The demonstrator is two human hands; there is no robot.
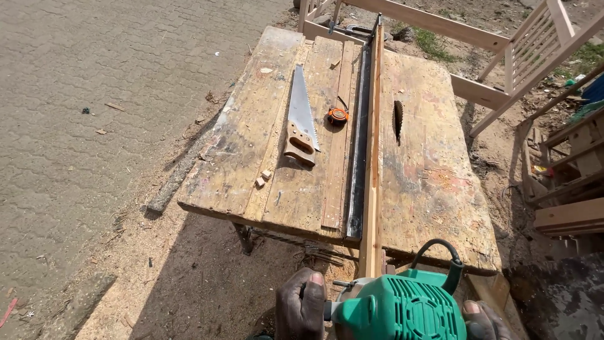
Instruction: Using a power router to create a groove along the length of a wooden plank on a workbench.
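- The green power tool (399,308) sits at the near edge of the scene, right between both hands, just off the near end of the workbench (434,182).
- Left hand (301,305) wraps the tool's left side grip, fingers curled and pressed together, thumb up top.
- Right hand (484,320) is on the tool's right side, mostly cut off by the frame; whether its fingers are closed, I cannot tell.
- The tool has a ribbed green plastic housing, a metal part poking left, and a black cord (440,252) looping up behind.
- A long wooden strip (374,157) runs from just beyond the tool to the far end.
- Left of it lie a handsaw (301,116) and an orange tape measure (338,114).
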